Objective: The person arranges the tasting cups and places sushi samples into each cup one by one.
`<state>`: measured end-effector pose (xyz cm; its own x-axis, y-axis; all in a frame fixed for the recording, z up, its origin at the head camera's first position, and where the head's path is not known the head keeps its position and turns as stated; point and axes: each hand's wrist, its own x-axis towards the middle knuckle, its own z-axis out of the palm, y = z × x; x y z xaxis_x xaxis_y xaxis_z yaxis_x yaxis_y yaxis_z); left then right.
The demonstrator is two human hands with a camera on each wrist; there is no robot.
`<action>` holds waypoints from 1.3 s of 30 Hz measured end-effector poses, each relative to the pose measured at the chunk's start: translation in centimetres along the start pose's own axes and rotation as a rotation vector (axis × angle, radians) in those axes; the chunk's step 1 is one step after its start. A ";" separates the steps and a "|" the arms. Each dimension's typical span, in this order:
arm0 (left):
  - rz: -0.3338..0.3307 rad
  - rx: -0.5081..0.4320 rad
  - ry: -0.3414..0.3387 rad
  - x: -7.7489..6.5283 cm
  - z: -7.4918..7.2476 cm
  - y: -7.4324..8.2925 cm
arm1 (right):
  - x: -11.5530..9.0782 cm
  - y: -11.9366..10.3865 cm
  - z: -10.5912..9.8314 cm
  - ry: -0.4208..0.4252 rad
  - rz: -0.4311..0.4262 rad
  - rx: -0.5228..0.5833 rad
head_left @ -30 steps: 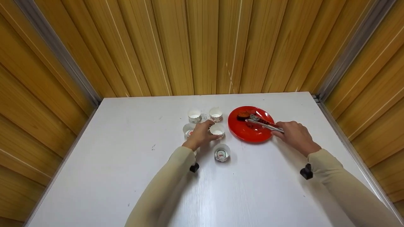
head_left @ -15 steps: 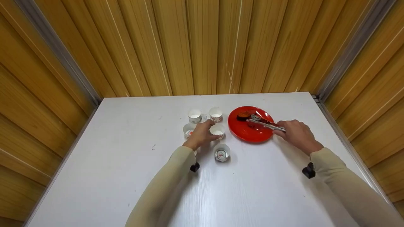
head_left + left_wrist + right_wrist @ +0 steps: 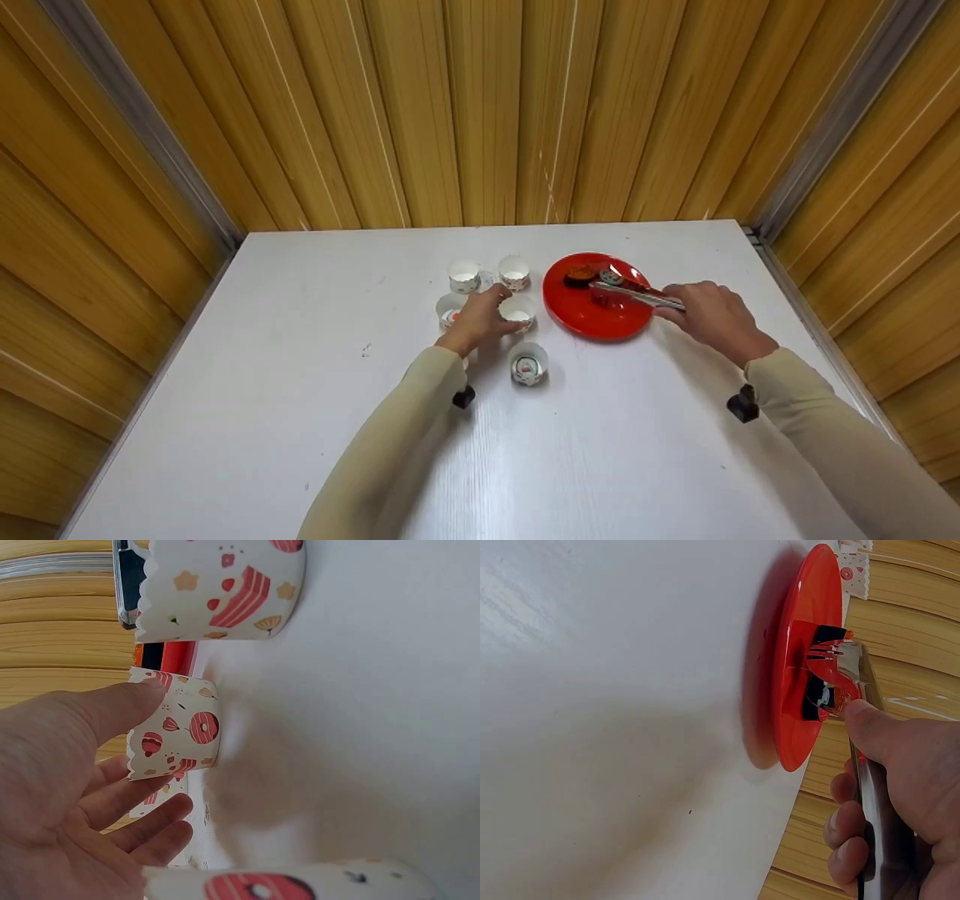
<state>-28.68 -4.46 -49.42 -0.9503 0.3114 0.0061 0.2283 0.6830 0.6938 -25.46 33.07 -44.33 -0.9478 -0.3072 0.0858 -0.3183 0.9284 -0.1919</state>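
My left hand (image 3: 476, 322) holds a white paper baking cup (image 3: 180, 727) at the middle of the table, thumb on one side and fingers on the other. Pink cake and donut prints cover the cup's wall in the left wrist view. My right hand (image 3: 718, 319) grips metal tongs (image 3: 637, 295), whose fork-like end (image 3: 825, 660) reaches over the red plate (image 3: 600, 324). On the plate lie an orange-topped sushi piece (image 3: 580, 274) with a dark wrap and a sushi roll (image 3: 611, 277). The tongs' tips are right by these pieces.
Two cups, a left one (image 3: 464, 276) and a right one (image 3: 514, 273), stand behind my left hand. Left of it is a cup with something orange-red inside (image 3: 450, 306). A nearer cup (image 3: 529, 364) holds a roll. Wood-look panels (image 3: 480, 112) wall the white table (image 3: 247, 390).
My right hand has shifted slightly right and the tongs' tips have slid a little rightward along the plate. My left hand stays at the same cup.
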 end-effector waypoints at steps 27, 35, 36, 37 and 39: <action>0.010 0.010 0.019 -0.1 0.0 0.1 | 0.0 -1.7 -1.5 0.019 -0.048 0.009; 0.017 0.010 0.014 -0.2 0.0 0.1 | 0.4 -2.9 -1.5 0.022 -0.053 0.013; 0.012 0.010 0.010 -0.3 -0.1 0.1 | 0.4 -3.0 -1.5 0.019 -0.051 0.016; 0.005 0.007 0.006 -0.3 -0.1 0.1 | 0.5 -3.2 -1.5 0.015 -0.052 0.019; -0.012 -0.001 -0.001 -0.3 -0.1 0.1 | 0.6 -3.6 -1.5 0.007 -0.053 0.027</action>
<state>-28.44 -4.55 -49.26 -0.9528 0.3037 -0.0029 0.2167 0.6864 0.6942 -24.84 29.84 -42.12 -0.9295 -0.3541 0.1033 -0.3684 0.9048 -0.2135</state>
